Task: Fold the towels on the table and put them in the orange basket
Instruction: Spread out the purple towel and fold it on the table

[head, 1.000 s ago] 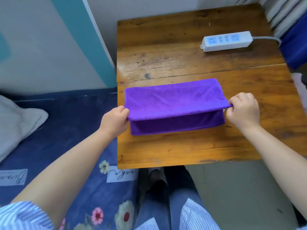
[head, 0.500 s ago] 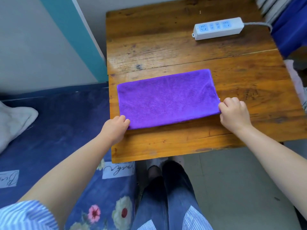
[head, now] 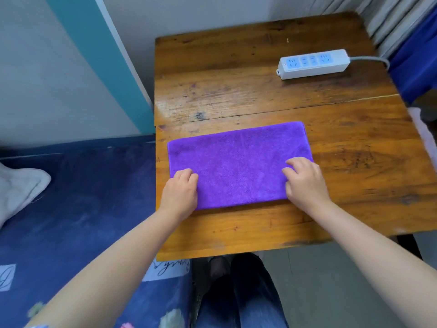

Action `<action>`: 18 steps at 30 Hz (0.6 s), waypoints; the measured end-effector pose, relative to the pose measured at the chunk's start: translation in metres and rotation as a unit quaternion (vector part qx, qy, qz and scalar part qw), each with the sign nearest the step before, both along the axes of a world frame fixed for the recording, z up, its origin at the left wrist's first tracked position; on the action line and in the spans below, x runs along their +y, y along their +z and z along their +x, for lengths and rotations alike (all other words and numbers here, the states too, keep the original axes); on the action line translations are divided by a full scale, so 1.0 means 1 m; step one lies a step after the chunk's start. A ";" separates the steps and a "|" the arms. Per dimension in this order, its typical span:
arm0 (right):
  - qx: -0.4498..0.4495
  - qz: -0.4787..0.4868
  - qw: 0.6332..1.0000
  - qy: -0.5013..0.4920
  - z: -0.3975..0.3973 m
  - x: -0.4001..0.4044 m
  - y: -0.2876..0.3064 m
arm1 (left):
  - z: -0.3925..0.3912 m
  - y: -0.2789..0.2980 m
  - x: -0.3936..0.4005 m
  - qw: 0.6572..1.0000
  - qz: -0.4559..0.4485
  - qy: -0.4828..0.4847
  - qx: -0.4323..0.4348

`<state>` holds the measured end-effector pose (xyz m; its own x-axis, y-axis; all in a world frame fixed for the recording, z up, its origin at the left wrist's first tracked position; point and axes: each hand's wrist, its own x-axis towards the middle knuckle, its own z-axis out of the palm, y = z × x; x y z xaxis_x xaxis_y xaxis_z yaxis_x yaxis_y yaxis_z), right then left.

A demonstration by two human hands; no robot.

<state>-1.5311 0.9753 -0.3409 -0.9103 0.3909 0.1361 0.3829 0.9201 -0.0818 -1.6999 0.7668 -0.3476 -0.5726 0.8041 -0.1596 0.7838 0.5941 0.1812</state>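
A purple towel [head: 238,164], folded into a flat rectangle, lies on the wooden tabletop [head: 260,95] in its near half, with its long side running parallel to the near edge and its left end just beside the tabletop's left edge. The left hand [head: 181,194] rests on the towel's near-left corner with its fingers bent down onto the cloth; whether they pinch the fabric or only press it flat is hard to tell from this angle. The right hand [head: 305,179] lies on the towel's right end near the near-right corner, fingers loosely bent and spread, their tips pressing on the upper surface, holding nothing that shows. Both forearms reach in from the near side across the near edge. A white power strip [head: 313,63] with blue sockets lies near the far-right corner of the tabletop, well apart from the towel, and its grey cable [head: 371,59] runs off past the right edge. To the left of the table is a dark blue floral bedspread [head: 78,209], with a pale cushion [head: 19,190] lying on it at the picture's left margin.
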 end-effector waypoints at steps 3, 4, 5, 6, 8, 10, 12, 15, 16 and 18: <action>-0.006 -0.072 0.997 0.023 -0.044 -0.015 -0.008 | 0.001 -0.012 0.034 0.986 0.071 0.133 -0.072; -0.045 -0.108 0.993 0.019 -0.058 -0.017 -0.013 | 0.000 -0.016 0.045 0.981 0.090 0.155 -0.080; -0.082 -0.139 0.987 0.016 -0.068 -0.020 -0.016 | -0.001 -0.019 0.053 0.977 0.104 0.167 -0.081; -0.102 -0.153 0.983 0.018 -0.080 -0.020 -0.021 | -0.005 -0.023 0.061 0.976 0.108 0.174 -0.078; -0.120 -0.153 0.981 0.030 -0.098 -0.019 -0.030 | -0.015 -0.032 0.072 0.978 0.092 0.177 -0.064; -0.130 -0.144 0.980 0.045 -0.112 -0.016 -0.039 | -0.027 -0.042 0.075 0.981 0.061 0.180 -0.046; -0.152 -0.130 0.978 0.065 -0.121 -0.009 -0.049 | -0.039 -0.051 0.073 0.984 0.031 0.175 -0.031; -0.173 -0.114 0.976 0.066 -0.118 0.008 -0.057 | -0.055 -0.057 0.061 0.983 0.010 0.182 -0.031; -0.171 -0.110 0.978 0.055 -0.114 0.017 -0.058 | -0.059 -0.057 0.056 0.978 0.011 0.204 -0.037; -0.165 -0.104 0.981 0.017 -0.104 0.037 -0.059 | -0.068 -0.058 0.046 0.967 0.009 0.251 -0.049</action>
